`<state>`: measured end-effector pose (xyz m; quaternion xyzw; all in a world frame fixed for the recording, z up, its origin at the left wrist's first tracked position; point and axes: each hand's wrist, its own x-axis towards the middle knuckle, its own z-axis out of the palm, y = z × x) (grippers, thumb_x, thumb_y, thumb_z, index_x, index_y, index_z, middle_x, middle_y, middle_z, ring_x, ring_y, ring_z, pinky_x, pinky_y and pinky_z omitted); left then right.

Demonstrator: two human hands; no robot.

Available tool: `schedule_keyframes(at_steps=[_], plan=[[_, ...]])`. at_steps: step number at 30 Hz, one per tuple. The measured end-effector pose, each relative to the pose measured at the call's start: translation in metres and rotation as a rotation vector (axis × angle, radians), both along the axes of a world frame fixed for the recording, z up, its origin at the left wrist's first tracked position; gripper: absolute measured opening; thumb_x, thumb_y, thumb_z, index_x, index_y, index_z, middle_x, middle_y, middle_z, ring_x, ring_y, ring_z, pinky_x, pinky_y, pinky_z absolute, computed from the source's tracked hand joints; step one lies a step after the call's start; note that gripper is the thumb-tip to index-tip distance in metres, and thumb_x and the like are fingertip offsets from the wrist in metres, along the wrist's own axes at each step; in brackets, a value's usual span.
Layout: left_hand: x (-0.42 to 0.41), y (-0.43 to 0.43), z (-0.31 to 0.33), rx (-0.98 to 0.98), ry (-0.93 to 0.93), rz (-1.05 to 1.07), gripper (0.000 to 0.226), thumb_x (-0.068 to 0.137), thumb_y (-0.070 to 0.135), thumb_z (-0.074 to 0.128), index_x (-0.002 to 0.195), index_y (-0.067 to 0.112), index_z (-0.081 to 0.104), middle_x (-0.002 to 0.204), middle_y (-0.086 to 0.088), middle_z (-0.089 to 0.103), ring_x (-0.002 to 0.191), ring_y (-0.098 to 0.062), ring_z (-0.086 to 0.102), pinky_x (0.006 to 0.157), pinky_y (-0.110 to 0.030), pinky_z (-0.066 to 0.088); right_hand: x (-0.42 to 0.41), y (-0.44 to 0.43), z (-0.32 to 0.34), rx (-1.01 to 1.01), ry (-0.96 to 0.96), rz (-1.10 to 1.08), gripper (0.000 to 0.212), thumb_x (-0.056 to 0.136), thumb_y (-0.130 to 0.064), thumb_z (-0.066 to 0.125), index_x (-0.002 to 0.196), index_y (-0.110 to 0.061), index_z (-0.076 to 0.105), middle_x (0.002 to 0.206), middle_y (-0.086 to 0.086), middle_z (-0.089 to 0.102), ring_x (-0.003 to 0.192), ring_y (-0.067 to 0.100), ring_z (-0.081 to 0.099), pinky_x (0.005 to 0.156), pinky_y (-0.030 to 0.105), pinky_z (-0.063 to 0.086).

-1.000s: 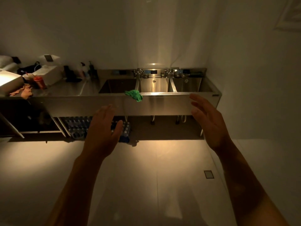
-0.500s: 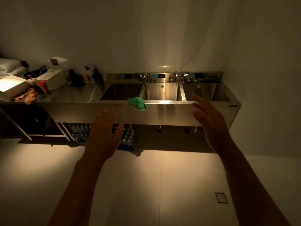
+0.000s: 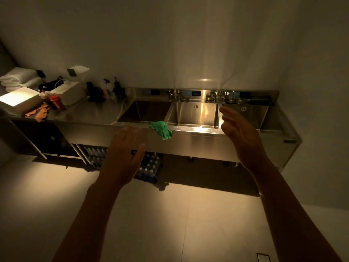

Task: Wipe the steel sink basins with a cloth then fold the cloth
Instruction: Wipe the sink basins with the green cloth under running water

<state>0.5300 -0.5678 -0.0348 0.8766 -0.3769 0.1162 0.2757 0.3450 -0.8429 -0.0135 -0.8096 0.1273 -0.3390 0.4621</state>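
Nothing is wiped yet: my left hand (image 3: 122, 157) and right hand (image 3: 240, 137) hang empty, fingers spread, the green cloth (image 3: 161, 129) untouched between them on the sink rim (image 3: 196, 129).

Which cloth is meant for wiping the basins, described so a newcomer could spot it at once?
Find the long steel sink unit against the back wall. On its front rim, between the left and middle basins, a crumpled green cloth hangs over the edge. It is the only bright green item; the other rag, orange-brown, lies far left on the counter.
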Motion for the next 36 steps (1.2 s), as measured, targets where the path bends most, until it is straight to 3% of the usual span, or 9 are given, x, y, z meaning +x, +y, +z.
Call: schedule_keyframes(at_steps=[9,16,24,28,36], plan=[[0.068,-0.051,-0.018,-0.03,0.018,-0.01,0.063,0.101,0.047,0.038,0.154,0.014,0.043,0.16,-0.011,0.041,0.15,-0.028,0.033,0.124,-0.051,0.028,0.064,-0.042,-0.015,0.018,0.023,0.017,0.062,0.088,-0.061,0.046,0.146,-0.041,0.042,0.154,-0.005,0.043,0.136,0.01,0.046,0.109,0.049,0.045],[0.166,-0.104,-0.023,-0.075,-0.015,-0.038,0.058,0.099,0.042,0.044,0.15,0.015,0.049,0.157,-0.009,0.044,0.146,-0.025,0.038,0.117,-0.032,0.023,0.145,-0.081,-0.013,0.013,0.029,0.0,0.059,0.091,-0.052,0.049,0.147,-0.034,0.043,0.154,0.0,0.043,0.138,0.013,0.044,0.108,0.046,0.044],[0.296,-0.148,-0.014,-0.095,0.053,-0.068,0.057,0.098,0.036,0.049,0.149,0.011,0.052,0.156,-0.011,0.045,0.145,-0.029,0.039,0.119,-0.05,0.035,0.277,-0.123,-0.011,0.05,0.056,-0.013,0.057,0.093,-0.046,0.049,0.148,-0.034,0.043,0.154,-0.001,0.043,0.138,0.014,0.043,0.108,0.044,0.046],[0.361,-0.166,-0.014,-0.084,0.071,-0.078,0.058,0.097,0.037,0.048,0.148,0.009,0.052,0.155,-0.013,0.045,0.145,-0.031,0.039,0.119,-0.05,0.035,0.339,-0.138,-0.016,0.066,0.061,-0.018,0.053,0.095,-0.046,0.05,0.147,-0.037,0.043,0.152,-0.007,0.044,0.137,0.006,0.044,0.106,0.036,0.046],[0.458,-0.194,-0.033,-0.099,0.134,-0.124,0.057,0.099,0.039,0.047,0.149,0.014,0.051,0.157,-0.009,0.043,0.147,-0.027,0.037,0.119,-0.044,0.033,0.431,-0.153,-0.03,0.096,0.098,-0.025,0.051,0.095,-0.053,0.05,0.144,-0.043,0.045,0.148,-0.014,0.048,0.135,0.003,0.045,0.11,0.043,0.044]])
